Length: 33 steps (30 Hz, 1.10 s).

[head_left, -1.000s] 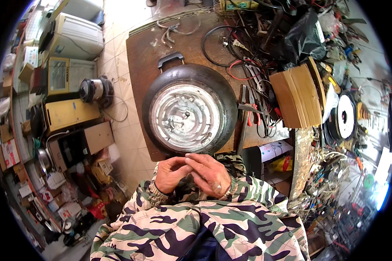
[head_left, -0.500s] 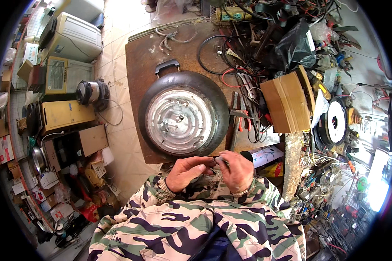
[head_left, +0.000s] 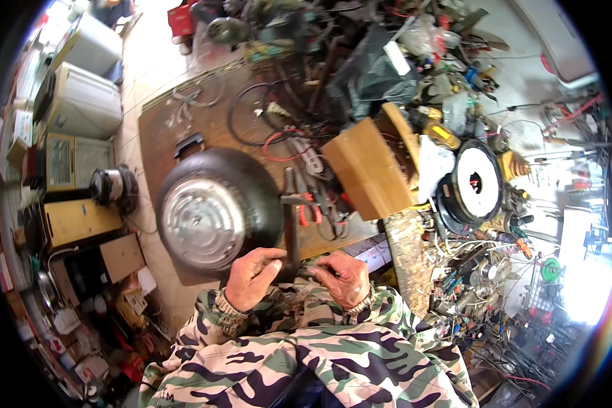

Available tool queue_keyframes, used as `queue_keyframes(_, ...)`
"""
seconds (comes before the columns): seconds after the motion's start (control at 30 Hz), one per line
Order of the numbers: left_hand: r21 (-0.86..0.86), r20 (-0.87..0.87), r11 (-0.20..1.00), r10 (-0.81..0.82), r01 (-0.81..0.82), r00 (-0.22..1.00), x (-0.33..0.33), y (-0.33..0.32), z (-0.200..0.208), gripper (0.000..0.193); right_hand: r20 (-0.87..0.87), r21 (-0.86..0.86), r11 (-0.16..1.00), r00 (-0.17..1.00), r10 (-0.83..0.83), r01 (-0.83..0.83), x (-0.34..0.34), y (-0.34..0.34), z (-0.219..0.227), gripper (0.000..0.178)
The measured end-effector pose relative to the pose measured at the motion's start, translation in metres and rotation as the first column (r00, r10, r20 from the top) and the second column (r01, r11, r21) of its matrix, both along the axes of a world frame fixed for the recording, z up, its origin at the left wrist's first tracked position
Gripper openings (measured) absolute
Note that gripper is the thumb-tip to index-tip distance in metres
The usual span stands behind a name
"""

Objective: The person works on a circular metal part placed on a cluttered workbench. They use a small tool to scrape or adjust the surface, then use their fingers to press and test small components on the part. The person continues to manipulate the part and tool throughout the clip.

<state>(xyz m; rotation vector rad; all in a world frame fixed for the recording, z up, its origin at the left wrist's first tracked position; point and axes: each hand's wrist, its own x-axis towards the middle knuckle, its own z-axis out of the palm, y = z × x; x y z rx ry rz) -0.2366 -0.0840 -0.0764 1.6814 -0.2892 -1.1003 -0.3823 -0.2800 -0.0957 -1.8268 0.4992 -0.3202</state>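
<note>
An upturned dark round pan with a silvery, ringed metal base sits on the brown worktable, its black side handle toward the far edge. Just in front of its near rim is my left hand, palm turned inward, fingers stretched out and thumb apart, with nothing visible in it. My right hand is apart from it to the right, fingers curled and thumb pressed to them. Whatever the right fingers may pinch is too small to make out. Between pan and right hand lies a hammer.
Red-handled pliers lie beside the hammer. A cardboard box stands to their right, with a black plastic bag and tangled cables behind. Farther right is a white-and-black round part. Small appliances line the left side.
My hands, formerly together at the fingertips around something small and dark, have moved apart. The view has swung to the right, so the pan and table appear farther left.
</note>
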Motion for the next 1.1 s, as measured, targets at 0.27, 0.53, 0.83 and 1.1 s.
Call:
queue_keyframes(0.27, 0.061, 0.913, 0.934, -0.195, 0.352, 0.358, 0.014, -0.191, 0.035, 0.054, -0.06, 0.26, 0.91, 0.946, -0.319, 0.323, -0.047, -0.096, 0.004, 0.03)
queue_keyframes(0.53, 0.38, 0.92, 0.822, -0.384, 0.425, -0.081, 0.038, -0.277, -0.017, 0.043, 0.066, 0.065, 0.902, 0.9, -0.43, 0.427, -0.034, -0.176, -0.023, 0.027)
queue_keyframes(0.83, 0.404, 0.9, 0.826, -0.436, 0.394, -0.009, 0.039, -0.236, 0.033, 0.033, 0.113, 0.473, 0.717, 0.773, -0.625, 0.511, -0.058, -0.189, -0.05, 0.019)
queue_keyframes(1.1, 0.6, 0.667, 0.724, -0.687, 0.341, 0.287, 0.005, -0.354, 0.011, 0.029, 0.044, 0.17, 0.87, 0.878, -0.476, 0.463, -0.057, -0.18, -0.048, 0.024)
